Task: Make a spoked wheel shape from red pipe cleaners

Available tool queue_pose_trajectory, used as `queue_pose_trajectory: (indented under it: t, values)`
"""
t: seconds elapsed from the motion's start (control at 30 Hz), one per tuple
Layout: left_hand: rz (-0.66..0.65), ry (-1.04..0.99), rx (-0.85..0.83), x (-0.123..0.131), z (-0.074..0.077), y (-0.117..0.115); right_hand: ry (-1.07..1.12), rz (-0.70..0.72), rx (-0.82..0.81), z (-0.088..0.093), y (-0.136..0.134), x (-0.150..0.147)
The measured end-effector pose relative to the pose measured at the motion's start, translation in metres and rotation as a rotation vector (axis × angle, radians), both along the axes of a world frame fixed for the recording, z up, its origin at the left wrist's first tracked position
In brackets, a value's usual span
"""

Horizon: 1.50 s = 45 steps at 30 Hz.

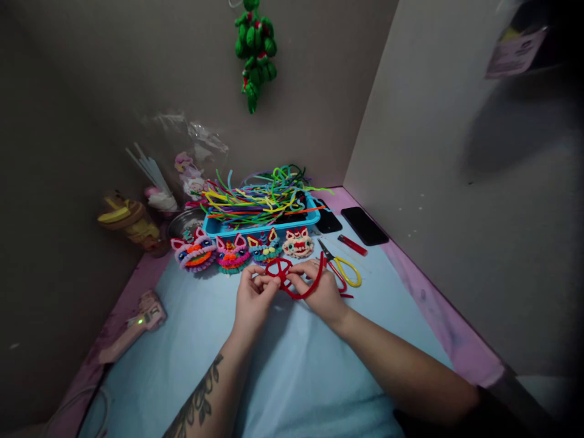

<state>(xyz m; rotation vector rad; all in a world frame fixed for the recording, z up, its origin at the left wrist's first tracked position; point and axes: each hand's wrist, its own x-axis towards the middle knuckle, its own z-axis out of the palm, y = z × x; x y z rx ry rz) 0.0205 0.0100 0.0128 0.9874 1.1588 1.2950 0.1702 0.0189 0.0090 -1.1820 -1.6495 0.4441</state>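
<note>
A red pipe-cleaner piece (282,274), shaped like a spoked wheel with a long curved tail, is held above the blue cloth. My left hand (256,294) pinches its left side between thumb and fingers. On its right side my right hand (319,291) has its fingers closed at the spokes, and the tail loops up past the knuckles. Just beyond my hands stand several colourful fuzzy animal heads, among them a purple one (196,251) at the left and a cream one (298,243) at the right. Scissors (345,272) with yellow and red handles lie beside my right hand.
A blue tray (216,227) heaped with pipe cleaners stands at the back. Two phones, one a black phone (365,225), and a red lighter (353,245) lie at the right. A pink glue gun (137,325) rests at the left, near a brown cup (137,228).
</note>
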Motion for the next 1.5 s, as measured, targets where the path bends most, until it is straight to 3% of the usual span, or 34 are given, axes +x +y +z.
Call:
queue_pose_trajectory:
  t: [0.17, 0.5, 0.93, 1.33, 1.5]
  values:
    - [0.001, 0.005, 0.024, -0.001, 0.001, 0.001, 0.135, 0.044, -0.132, -0.006, 0.005, 0.001]
    - [0.006, 0.003, 0.019, -0.001, 0.003, 0.001, 0.19, 0.089, -0.146, -0.015, 0.009, 0.002]
    - [-0.025, -0.004, -0.014, -0.001, 0.0, 0.002, 0.0, 0.026, 0.138, -0.011, 0.002, -0.001]
    - [-0.044, 0.012, 0.018, 0.0, -0.004, 0.001, -0.027, 0.05, 0.041, -0.011, 0.001, 0.0]
    - [-0.053, 0.013, 0.007, 0.0, -0.002, 0.0, -0.08, 0.039, 0.073, -0.013, 0.002, -0.001]
